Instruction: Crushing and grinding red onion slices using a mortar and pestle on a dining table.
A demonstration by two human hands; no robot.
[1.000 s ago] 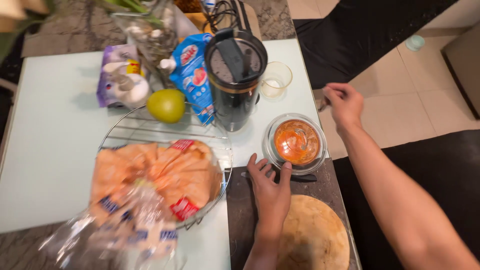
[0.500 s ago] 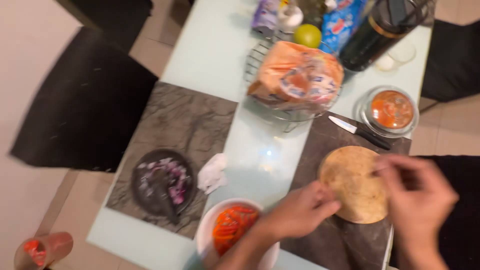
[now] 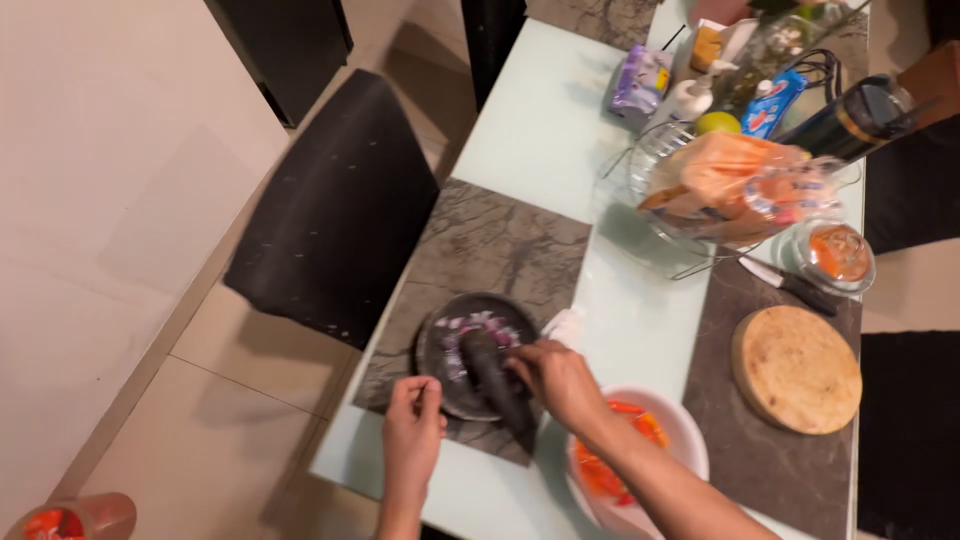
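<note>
Moved: both hands left the round board [image 3: 797, 368] for the mortar [image 3: 476, 352].
Right hand [image 3: 556, 377]: closed on the pestle [image 3: 494, 378], which lies in the mortar.
Left hand [image 3: 412, 430]: at the rim, grip unclear.
Handling: likely heavy, rigid stone; hold the pestle's upper end.
Mortar: on the tabletop [image 3: 640, 320].

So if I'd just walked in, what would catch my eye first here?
Probably the dark stone mortar of chopped red onion at the table's near edge: the right hand grips its pestle, the left hand steadies the rim. Then the white bowl of orange strips beside it, and the round wooden board to the right.
</note>
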